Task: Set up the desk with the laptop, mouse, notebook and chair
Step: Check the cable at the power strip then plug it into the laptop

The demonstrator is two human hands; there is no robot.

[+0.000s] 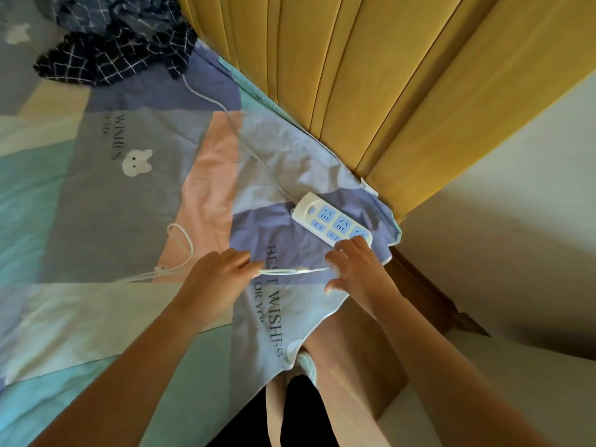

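White cable (292, 271) stretches between left hand (216, 275) and right hand (354, 268), both pinching it, power strip (332, 220) at one o'clock; no desk items visible, setup seemingly barely begun.

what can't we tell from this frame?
- Head view only: the white cable stretched between the left hand and right hand is motion-blurred; its plug end is unclear.
- The right hand covers the near end of the power strip.
- The strip's cord vanishes under the dark checked cloth.
- No desk, laptop, mouse, notebook or chair in frame.
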